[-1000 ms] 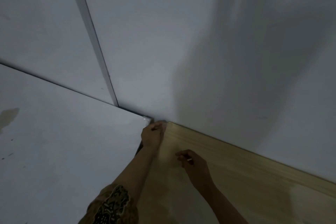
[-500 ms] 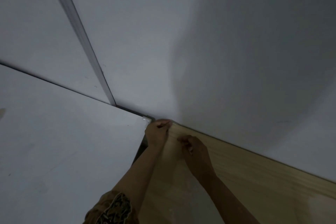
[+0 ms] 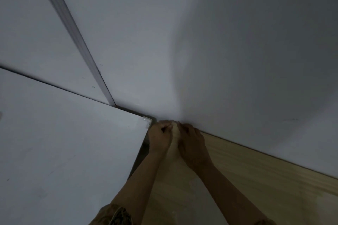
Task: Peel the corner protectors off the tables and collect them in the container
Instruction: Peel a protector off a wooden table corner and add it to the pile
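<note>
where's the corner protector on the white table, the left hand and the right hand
corner protector [image 3: 147, 120], head view, its clear top face
left hand [image 3: 159, 136], head view, back of hand
right hand [image 3: 192, 140], head view, back of hand

A pale grey wall [image 3: 219, 42] fills the upper part of the frame, and a broad soft shadow [image 3: 265, 60] darkens its right half. A narrow vertical strip [image 3: 73, 29] runs down the wall from the upper left toward the centre, ending just above the tabletops. At the bottom edge, left of centre, shows a bit of brown patterned sleeve [image 3: 117, 215].
</note>
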Motion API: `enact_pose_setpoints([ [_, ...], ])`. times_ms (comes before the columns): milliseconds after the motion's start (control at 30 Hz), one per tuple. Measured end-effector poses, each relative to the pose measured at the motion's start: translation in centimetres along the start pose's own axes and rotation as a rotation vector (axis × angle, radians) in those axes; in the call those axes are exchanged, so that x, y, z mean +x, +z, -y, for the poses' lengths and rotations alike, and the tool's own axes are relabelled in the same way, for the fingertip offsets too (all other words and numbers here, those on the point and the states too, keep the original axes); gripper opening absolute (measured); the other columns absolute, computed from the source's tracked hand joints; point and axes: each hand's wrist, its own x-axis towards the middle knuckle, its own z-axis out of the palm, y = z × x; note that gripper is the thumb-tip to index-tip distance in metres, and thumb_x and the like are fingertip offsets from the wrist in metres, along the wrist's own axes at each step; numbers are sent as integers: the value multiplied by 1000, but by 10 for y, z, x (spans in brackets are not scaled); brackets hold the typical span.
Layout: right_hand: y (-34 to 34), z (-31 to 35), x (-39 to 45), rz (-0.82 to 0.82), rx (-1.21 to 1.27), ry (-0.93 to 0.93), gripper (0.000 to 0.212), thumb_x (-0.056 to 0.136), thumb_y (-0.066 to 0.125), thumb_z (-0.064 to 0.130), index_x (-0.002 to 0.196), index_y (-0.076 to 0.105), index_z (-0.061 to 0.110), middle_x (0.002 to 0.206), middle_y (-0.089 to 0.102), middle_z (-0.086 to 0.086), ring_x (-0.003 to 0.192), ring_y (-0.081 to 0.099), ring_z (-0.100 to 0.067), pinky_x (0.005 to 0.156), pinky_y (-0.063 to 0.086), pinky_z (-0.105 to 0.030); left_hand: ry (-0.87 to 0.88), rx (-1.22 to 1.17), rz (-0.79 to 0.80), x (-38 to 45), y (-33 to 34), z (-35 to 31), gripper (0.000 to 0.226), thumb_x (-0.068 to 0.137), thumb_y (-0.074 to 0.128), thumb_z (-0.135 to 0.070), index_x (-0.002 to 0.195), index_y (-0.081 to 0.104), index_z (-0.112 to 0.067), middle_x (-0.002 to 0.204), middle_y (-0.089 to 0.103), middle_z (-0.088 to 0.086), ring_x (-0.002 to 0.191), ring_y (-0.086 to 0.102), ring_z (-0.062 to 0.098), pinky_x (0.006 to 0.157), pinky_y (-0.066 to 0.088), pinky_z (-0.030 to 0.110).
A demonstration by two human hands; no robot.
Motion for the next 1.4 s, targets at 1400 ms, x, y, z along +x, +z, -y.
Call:
enact_pose_setpoints([
  [1400, -3, 14, 22, -110, 580, 928, 48, 73, 58, 73, 96, 66, 31, 111, 64, 0, 112, 45, -26, 85, 25, -38, -613, -702, 373, 17, -8, 4, 33, 91, 62, -18, 113, 64, 6, 109, 68, 21, 100, 65, 32, 83, 55, 36],
])
